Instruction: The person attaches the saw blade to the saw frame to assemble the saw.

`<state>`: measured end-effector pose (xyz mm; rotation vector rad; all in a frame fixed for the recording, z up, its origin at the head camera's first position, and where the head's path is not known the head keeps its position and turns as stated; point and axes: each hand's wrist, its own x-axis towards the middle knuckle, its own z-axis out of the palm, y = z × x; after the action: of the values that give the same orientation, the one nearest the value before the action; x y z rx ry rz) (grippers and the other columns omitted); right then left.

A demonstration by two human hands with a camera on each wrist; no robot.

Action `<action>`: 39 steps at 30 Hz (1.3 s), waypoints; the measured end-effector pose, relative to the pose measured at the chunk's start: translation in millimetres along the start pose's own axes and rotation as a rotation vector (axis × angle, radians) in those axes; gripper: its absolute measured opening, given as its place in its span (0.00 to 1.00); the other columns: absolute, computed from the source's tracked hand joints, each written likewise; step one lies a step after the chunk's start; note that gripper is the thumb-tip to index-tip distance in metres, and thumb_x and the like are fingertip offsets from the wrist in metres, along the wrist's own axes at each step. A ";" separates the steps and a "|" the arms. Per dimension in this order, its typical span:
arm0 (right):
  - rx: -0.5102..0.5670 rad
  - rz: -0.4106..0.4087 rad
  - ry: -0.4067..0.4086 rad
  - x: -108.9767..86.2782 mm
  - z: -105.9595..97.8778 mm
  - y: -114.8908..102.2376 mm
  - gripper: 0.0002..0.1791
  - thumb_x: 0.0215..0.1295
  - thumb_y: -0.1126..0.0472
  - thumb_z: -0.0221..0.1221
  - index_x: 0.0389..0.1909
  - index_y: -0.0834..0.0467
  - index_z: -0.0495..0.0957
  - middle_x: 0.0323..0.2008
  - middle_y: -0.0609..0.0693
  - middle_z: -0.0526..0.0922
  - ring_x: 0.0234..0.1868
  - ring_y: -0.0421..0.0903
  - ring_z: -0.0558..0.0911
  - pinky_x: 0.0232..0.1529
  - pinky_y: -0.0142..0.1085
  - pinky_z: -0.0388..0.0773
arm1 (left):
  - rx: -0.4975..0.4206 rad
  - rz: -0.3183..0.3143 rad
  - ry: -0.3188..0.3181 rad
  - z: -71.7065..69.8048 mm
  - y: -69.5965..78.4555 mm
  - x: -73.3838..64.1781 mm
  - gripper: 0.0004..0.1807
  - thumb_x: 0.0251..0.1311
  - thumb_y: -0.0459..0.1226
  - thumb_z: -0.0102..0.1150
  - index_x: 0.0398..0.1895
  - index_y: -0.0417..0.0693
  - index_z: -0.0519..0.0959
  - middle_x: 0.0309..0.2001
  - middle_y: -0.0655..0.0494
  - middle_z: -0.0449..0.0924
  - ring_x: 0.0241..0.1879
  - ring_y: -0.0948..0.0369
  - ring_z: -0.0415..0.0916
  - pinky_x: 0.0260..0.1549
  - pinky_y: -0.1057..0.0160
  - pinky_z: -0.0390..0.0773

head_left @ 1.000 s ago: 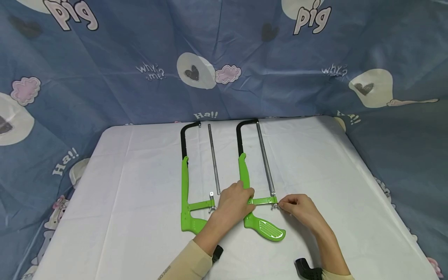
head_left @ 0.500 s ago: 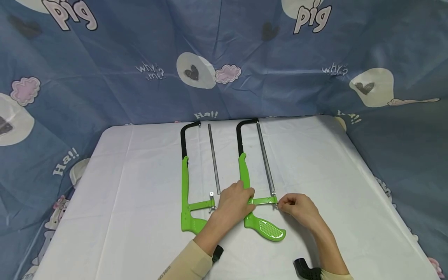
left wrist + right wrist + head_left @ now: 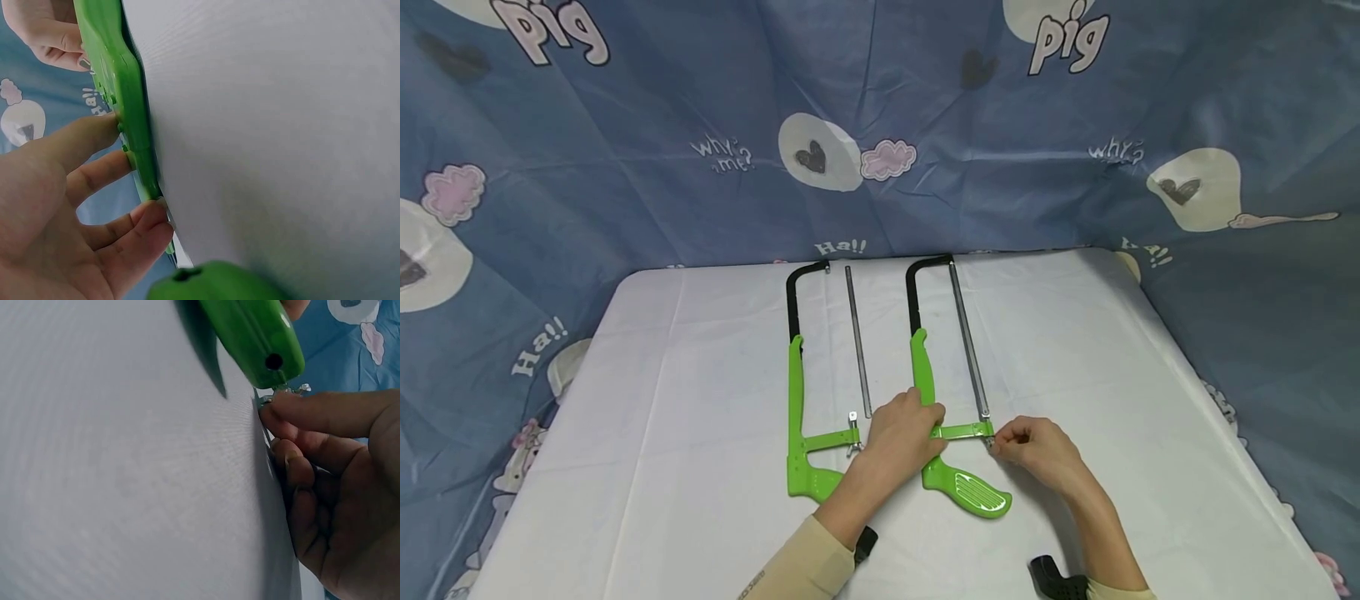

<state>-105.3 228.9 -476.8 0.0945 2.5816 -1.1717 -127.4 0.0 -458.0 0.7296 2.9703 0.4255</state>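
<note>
A hacksaw (image 3: 973, 492) with a green handle and black front bow lies on the white cloth, its grey blade (image 3: 968, 337) running along the right side. My left hand (image 3: 904, 429) holds its green frame at the crossbar; in the left wrist view the thumb and fingertips rest against the frame (image 3: 128, 81). At the crossbar's right end, my right hand (image 3: 1037, 450) pinches the small metal wing nut (image 3: 304, 388) between thumb and index finger, its other fingers curled under. Those fingertips partly hide the nut.
A second green hacksaw (image 3: 796, 400) lies to the left, partly under my left forearm. Beside it is a loose blade (image 3: 858, 342), apart from that frame. White cloth (image 3: 700, 500) covers the table, and a blue printed curtain (image 3: 715, 100) hangs behind and along the sides.
My right fingertips have shifted slightly left at the wing nut, covering more of it than a second ago. The left hand and both hacksaws stay in place.
</note>
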 end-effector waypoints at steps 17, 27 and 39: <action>0.048 0.023 -0.068 1.0 -5.0 0.8 0.15 0.57 0.45 0.68 0.34 0.54 0.85 0.32 0.48 0.82 0.34 0.44 0.75 0.34 0.36 0.71 | -0.006 -0.004 -0.001 0.6 -1.1 -0.2 0.11 0.57 0.47 0.68 0.40 0.55 0.85 0.32 0.54 0.76 0.29 0.62 0.70 0.19 0.66 0.65; 0.066 0.026 -0.064 1.2 -5.9 3.2 0.13 0.59 0.47 0.67 0.34 0.54 0.85 0.28 0.47 0.80 0.32 0.44 0.74 0.32 0.34 0.71 | 0.005 -0.003 -0.001 0.3 -0.1 -0.7 0.10 0.56 0.48 0.68 0.37 0.56 0.84 0.31 0.55 0.75 0.28 0.62 0.68 0.18 0.66 0.64; 0.075 0.009 -0.057 3.6 -5.5 7.7 0.09 0.63 0.53 0.64 0.35 0.54 0.86 0.27 0.47 0.80 0.30 0.43 0.74 0.31 0.33 0.72 | 0.000 0.001 0.001 0.6 -0.5 -0.5 0.11 0.56 0.48 0.68 0.38 0.56 0.85 0.31 0.55 0.75 0.27 0.63 0.68 0.18 0.67 0.64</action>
<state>-108.7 237.9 -480.0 0.0875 2.4856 -1.2502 -127.1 -0.5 -458.7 0.7319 2.9708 0.4260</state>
